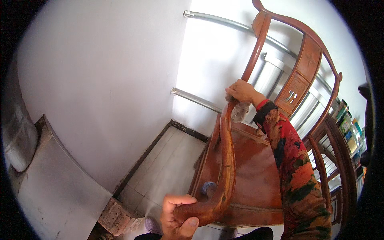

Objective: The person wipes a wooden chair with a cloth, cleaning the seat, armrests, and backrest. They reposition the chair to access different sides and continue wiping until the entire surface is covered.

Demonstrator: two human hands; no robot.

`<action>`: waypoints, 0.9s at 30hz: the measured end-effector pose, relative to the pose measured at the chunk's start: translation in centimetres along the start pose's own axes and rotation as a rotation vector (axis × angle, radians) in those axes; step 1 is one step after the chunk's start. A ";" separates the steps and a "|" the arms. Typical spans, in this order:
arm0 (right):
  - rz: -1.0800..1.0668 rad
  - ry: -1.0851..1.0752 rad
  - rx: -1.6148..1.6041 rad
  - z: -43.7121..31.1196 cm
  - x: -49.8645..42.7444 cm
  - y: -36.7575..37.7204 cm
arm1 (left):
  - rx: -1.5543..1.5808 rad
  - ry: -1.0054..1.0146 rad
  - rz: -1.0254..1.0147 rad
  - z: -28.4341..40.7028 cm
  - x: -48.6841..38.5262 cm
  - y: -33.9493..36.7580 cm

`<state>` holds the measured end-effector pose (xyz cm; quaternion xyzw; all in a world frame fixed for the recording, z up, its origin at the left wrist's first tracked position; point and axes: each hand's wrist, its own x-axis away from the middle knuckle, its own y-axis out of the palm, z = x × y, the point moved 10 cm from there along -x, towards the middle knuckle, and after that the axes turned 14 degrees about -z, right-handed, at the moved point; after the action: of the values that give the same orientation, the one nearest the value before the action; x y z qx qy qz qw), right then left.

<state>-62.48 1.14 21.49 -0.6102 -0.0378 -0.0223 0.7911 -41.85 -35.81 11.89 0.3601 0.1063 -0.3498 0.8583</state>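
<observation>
Before me stands a reddish-brown wooden armchair with a flat seat (255, 174) and a carved back splat (300, 75). My left hand (180, 217) grips the rounded front end of the curved armrest (228, 150). Farther up, my right hand (241, 91) is closed around the rear of that armrest, where it meets the back post (257, 51). A pale, crumpled cloth (241, 111) hangs beneath the right hand, pressed against the wood. Worn, lighter patches show along the armrest. A small bluish round thing (207, 187) is partly visible behind the armrest, too unclear to name.
Metal pipes (198, 100) run along the wall behind the chair, with a white radiator (270, 72) there. At left is a grey metal surface (63, 183) beside bricks (118, 216). Another dark wooden piece of furniture (342, 150) and several packages (348, 129) stand at right.
</observation>
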 end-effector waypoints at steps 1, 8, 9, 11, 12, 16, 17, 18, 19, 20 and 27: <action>-0.016 0.092 -0.048 0.8 -0.2 -0.2 | -0.007 0.001 0.000 0.0 0.0 0.0; -0.195 -0.079 0.060 -7.4 0.8 -0.3 | 0.071 -0.011 -0.033 -1.2 0.1 -0.1; -0.218 -0.110 0.058 -8.6 1.2 -0.7 | 0.107 -0.007 -0.042 -1.4 0.0 -0.1; -0.279 -0.220 0.094 -11.8 2.0 -1.1 | -0.010 0.028 -0.082 -0.8 0.0 -0.1; -0.310 -0.276 0.113 -13.5 2.6 -1.3 | 0.004 0.038 -0.075 -0.7 0.1 -0.2; -0.445 -0.325 0.115 -18.8 6.0 -2.0 | 0.063 0.071 -0.089 -0.3 0.1 0.0; -0.479 -0.370 0.152 -20.6 7.3 -2.0 | 0.096 0.077 -0.096 -0.2 0.1 0.2; -0.510 -0.429 0.194 -22.5 8.7 -2.0 | -0.016 0.104 -0.120 0.4 -0.1 0.4; -0.542 -0.493 0.263 -24.2 10.4 -1.8 | -0.040 0.087 -0.118 0.3 -0.1 0.4; -0.520 -0.498 0.313 -25.5 11.8 -2.0 | -0.071 0.101 -0.124 0.4 -0.2 0.4; -0.147 -0.564 0.259 -29.4 19.3 -5.6 | -0.079 0.083 -0.107 0.2 -0.1 0.5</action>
<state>-42.71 -28.46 21.16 -0.4823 -0.3022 0.0955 0.8167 -41.57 -35.62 12.32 0.3340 0.1744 -0.3755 0.8468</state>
